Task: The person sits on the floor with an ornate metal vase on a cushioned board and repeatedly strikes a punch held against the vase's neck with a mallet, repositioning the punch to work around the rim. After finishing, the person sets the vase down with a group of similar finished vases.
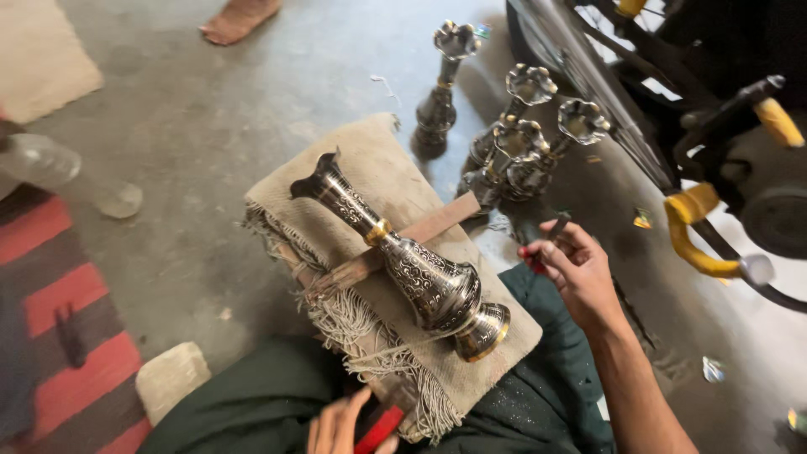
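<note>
At far left of frame, a red-and-dark striped mat [59,336] lies on the concrete floor [210,118], w/ a pale stone block [171,378] just beside its lower edge. Bottom centre: left hand [336,427], only partly in view at the frame edge, fingers curled on a red-handled tool [380,429]. Up and right of it, mid-frame, a fringed beige cloth pad [378,168] carries a wooden stick [420,235], and the engraved metal vase [412,261] lies tilted across both, flared mouth toward upper left, brass-rimmed base toward lower right. Vase sits between the hands, touching neither. Right of the vase base, right hand [576,269] is raised, wrist bent, forearm running in from lower right, fingers pinched narrow on a small dark tool [555,229]. Above, four similar vases [504,143] stand upright on the floor; a dark machine w/ yellow-wrapped parts [698,227] fills upper right.
</note>
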A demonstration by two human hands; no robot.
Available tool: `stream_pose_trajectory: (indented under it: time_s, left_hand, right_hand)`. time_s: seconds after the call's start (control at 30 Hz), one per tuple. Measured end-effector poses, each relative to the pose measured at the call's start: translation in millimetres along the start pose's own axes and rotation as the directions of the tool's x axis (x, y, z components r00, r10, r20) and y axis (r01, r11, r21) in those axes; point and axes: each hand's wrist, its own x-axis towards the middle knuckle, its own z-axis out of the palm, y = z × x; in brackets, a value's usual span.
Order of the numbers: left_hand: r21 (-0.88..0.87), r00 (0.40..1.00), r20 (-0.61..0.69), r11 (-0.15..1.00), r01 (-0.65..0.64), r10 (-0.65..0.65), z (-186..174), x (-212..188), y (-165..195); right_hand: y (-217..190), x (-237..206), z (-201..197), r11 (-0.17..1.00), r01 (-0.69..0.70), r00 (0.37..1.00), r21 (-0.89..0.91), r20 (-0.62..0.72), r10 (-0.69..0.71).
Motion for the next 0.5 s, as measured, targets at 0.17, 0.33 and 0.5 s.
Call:
stream_pose_trajectory:
  time_s: [0.17,0.33,0.5]
  left_hand:
    - [0.104,0.887,0.123,0.884,-0.457,0.444,13,48,94]
    - [0.186,0.787,0.237,0.769,-0.612,0.569,45,87,146]
    - [0.354,0.819,0.264,0.738,-0.574,0.51,60,89,167]
  right_hand:
    - [-5,8,-1,0.999,-0.021,0.994,-0.048,0.11,0.026]
    - [-19,16,1,1.0,-0.017,0.977,0.024,0.212,0.012]
    - [-41,33,4,0.999,0.014,0.953,-0.039,0.303,-0.001]
